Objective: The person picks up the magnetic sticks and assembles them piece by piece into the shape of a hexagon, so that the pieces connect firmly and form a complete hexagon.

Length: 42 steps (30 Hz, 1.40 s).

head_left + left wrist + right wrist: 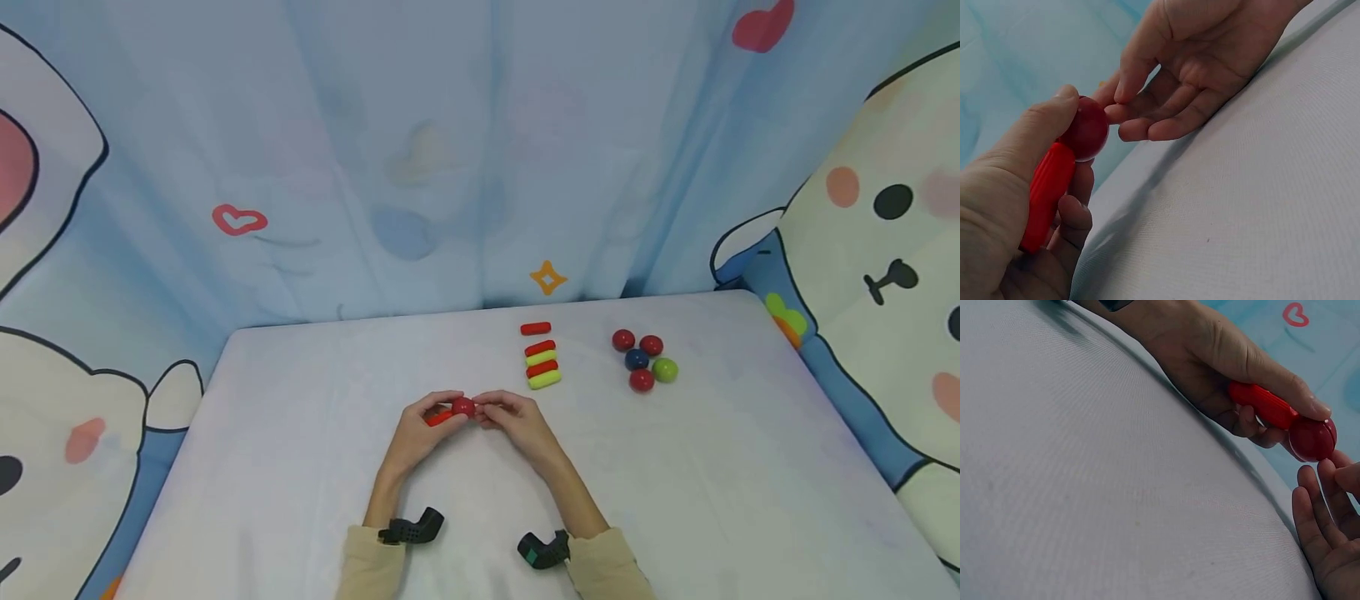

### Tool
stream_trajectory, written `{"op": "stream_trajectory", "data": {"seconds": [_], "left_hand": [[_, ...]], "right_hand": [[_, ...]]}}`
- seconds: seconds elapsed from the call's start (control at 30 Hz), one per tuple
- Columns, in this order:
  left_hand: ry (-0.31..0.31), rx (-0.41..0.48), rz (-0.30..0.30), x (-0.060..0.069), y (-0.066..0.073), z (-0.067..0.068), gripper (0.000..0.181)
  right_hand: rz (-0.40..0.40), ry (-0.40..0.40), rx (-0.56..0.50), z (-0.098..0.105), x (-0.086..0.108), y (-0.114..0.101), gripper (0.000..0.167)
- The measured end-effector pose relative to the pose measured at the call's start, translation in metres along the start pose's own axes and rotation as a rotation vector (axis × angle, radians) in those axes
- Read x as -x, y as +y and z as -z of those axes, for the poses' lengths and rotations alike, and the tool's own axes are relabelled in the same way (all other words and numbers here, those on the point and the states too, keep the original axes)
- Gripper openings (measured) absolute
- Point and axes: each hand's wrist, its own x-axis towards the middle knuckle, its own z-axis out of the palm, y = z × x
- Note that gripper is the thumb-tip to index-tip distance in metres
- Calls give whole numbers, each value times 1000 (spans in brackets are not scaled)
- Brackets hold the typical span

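Observation:
My left hand [422, 433] grips a red ribbed handle [1050, 194], its fingers wrapped round it. A glossy red ball [1088, 130] sits against the handle's end, under the left thumb. The right hand [517, 421] is on the ball's other side, its fingertips at the ball's surface. In the right wrist view, the right fingers [1313, 519] are extended and loosely bent, not wrapped round the ball. Its thumb and index tips come close together; whether something thin lies between them I cannot tell. How the ball joins the handle is hidden.
Beyond the hands lie a lone red handle [536, 328] and a row of red and yellow-green handles [542, 364]. To their right, red balls [641, 381], a blue ball [637, 359] and a green ball [665, 370] cluster on the white table [712, 483]. A blue curtain [420, 150] hangs behind.

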Motion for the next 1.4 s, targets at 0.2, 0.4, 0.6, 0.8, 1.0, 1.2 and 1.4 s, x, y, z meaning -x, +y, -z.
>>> {"op": "stream_trajectory", "data": {"seconds": [0.2, 0.4, 0.6, 0.8, 1.0, 1.2, 1.4], "left_hand": [[41, -12, -16, 2, -2, -4, 33], [90, -10, -29, 2, 0, -6, 33], [91, 20, -14, 1, -1, -6, 35], [90, 8, -6, 2, -1, -6, 36], [95, 7, 6, 0, -2, -3, 35], [106, 4, 4, -3, 0, -2, 35], [98, -7, 31, 1, -1, -3, 36]], "right_hand": [[35, 16, 14, 1, 4, 0, 23], [111, 260, -96, 10, 4, -2, 22], [224, 621, -67, 25, 4, -3, 25], [153, 716, 114, 34, 4, 0, 25], [108, 718, 151, 36, 0, -2, 22], [89, 653, 253, 36, -4, -4, 31], [16, 568, 300, 34, -2, -1, 42]]}}
